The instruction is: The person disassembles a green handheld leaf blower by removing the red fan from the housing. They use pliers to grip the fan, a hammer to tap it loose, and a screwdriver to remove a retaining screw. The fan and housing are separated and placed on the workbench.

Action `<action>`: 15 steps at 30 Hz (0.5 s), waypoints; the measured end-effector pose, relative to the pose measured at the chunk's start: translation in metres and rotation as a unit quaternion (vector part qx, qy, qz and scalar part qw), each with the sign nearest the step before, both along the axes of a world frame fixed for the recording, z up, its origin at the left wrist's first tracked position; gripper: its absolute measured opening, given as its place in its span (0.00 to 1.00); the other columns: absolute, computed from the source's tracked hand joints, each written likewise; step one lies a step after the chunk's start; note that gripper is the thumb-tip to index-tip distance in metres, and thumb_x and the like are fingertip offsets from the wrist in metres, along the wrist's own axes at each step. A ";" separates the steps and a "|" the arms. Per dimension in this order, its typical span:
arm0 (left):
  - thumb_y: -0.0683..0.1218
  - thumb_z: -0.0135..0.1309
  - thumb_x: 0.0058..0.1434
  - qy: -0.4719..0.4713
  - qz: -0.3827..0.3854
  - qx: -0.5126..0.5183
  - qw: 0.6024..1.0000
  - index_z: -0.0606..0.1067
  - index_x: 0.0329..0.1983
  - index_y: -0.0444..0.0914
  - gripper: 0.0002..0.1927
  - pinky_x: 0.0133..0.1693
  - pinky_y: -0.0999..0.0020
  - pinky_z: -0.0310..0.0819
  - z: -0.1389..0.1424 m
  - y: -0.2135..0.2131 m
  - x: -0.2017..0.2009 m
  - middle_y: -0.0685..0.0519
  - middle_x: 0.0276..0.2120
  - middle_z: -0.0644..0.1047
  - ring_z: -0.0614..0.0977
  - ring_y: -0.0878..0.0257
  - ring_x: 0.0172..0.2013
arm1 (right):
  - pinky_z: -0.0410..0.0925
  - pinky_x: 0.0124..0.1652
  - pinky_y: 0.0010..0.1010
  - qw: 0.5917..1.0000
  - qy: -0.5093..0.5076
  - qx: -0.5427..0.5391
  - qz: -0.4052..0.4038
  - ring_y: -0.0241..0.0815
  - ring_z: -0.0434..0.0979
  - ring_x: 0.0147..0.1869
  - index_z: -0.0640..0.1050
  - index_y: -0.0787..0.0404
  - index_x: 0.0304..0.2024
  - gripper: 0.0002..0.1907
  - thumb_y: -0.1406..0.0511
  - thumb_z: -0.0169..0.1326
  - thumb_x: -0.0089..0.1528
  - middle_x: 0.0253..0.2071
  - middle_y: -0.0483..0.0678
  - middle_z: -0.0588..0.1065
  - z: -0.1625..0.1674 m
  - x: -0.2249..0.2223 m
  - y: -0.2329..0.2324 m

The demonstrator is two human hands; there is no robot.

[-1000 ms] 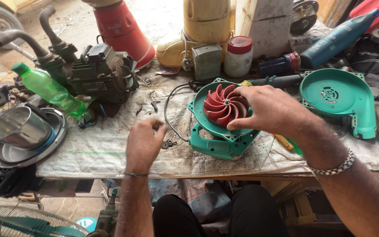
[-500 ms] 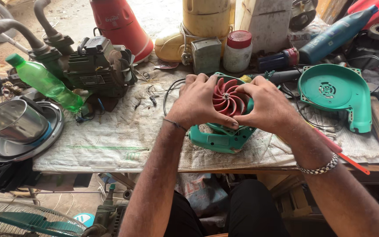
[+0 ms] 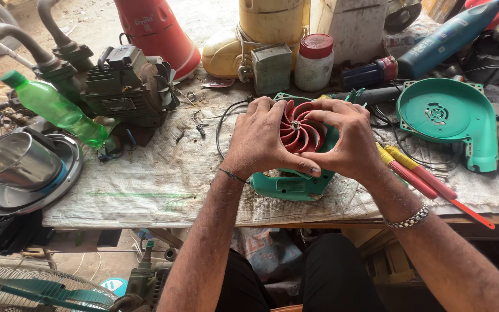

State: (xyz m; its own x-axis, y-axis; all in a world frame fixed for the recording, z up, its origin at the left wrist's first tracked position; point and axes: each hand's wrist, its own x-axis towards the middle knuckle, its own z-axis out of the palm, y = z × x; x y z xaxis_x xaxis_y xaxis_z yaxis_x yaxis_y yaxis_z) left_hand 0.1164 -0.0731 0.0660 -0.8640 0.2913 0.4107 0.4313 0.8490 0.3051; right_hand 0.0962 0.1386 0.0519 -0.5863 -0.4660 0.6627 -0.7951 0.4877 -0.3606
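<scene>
1. Fingers of both hands curl round the red impeller from opposite sides: the left hand covers its left rim, the right hand its right rim, thumbs meeting below it.
2. That impeller sits in the teal blower housing, lying flat on the bench, its hub axis pointing up toward the camera.
3. Both hands are equally near; neither leads.
4. Well apart to the right lies the teal cover; 2 red-handled screwdrivers lie just beside the right wrist.
</scene>
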 end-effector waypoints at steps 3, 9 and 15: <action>0.83 0.68 0.17 -0.019 -0.017 0.000 1.000 0.71 0.60 0.34 0.71 0.54 0.52 0.72 0.010 -0.002 0.011 0.44 0.49 0.71 0.74 0.48 0.56 | 0.56 0.67 0.45 1.000 0.002 -0.015 -0.009 0.47 0.74 0.67 0.83 0.59 0.49 0.32 0.53 0.73 0.45 0.59 0.49 0.78 0.004 0.013 0.000; 0.79 0.71 0.21 -0.023 -0.043 0.045 0.998 0.71 0.60 0.33 0.68 0.54 0.54 0.74 0.018 -0.005 0.028 0.45 0.52 0.72 0.74 0.48 0.57 | 0.50 0.69 0.46 0.999 -0.034 -0.028 -0.020 0.45 0.75 0.66 0.84 0.58 0.47 0.32 0.54 0.74 0.41 0.58 0.48 0.79 0.007 0.035 -0.001; 0.80 0.71 0.21 -0.038 -0.037 0.027 0.998 0.71 0.60 0.34 0.67 0.57 0.53 0.73 0.023 -0.005 0.044 0.44 0.52 0.73 0.73 0.47 0.59 | 0.59 0.67 0.42 0.997 -0.074 -0.009 0.020 0.46 0.74 0.67 0.82 0.60 0.50 0.33 0.55 0.72 0.45 0.59 0.50 0.77 0.025 0.048 -0.001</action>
